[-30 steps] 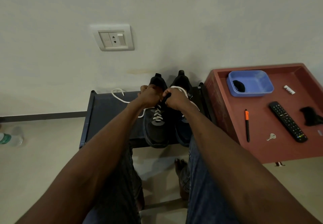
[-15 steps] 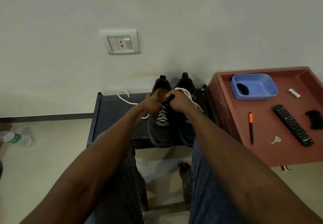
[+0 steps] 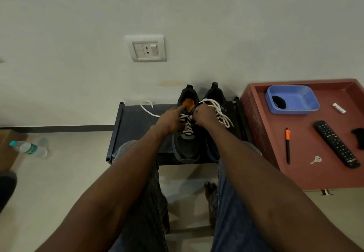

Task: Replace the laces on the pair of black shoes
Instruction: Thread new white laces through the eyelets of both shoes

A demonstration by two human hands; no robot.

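Centrally, I log two black shoes side by side on a dark low rack [image 3: 136,125], heels toward the wall, toes at the rack's near edge. Left shoe [image 3: 186,145]: white lace [image 3: 187,125] crisscrossed up the front, orange insole showing at the opening. Right shoe [image 3: 213,98]: a loose bunch of white lace [image 3: 221,112] draped over its top. Bare rack surface lies open to the left of the shoes, with one lace tail [image 3: 147,107] curling across it toward the back rim.

Both arms reach straight forward over the knees. Left hand [image 3: 170,119]: fingers curled at the upper eyelets of the left shoe, apparently pinching the lace. Right hand [image 3: 203,115]: fingers curled on the lace at the same spot, knuckles up; the exact fingertip grip I cannot tell.

Right of the rack, touching it: a red table [image 3: 315,173] with raised rim, holding a blue tub [image 3: 295,102], pen [image 3: 288,145], key [image 3: 316,160], remote [image 3: 334,143]. Floor at left: water bottle [image 3: 28,149].
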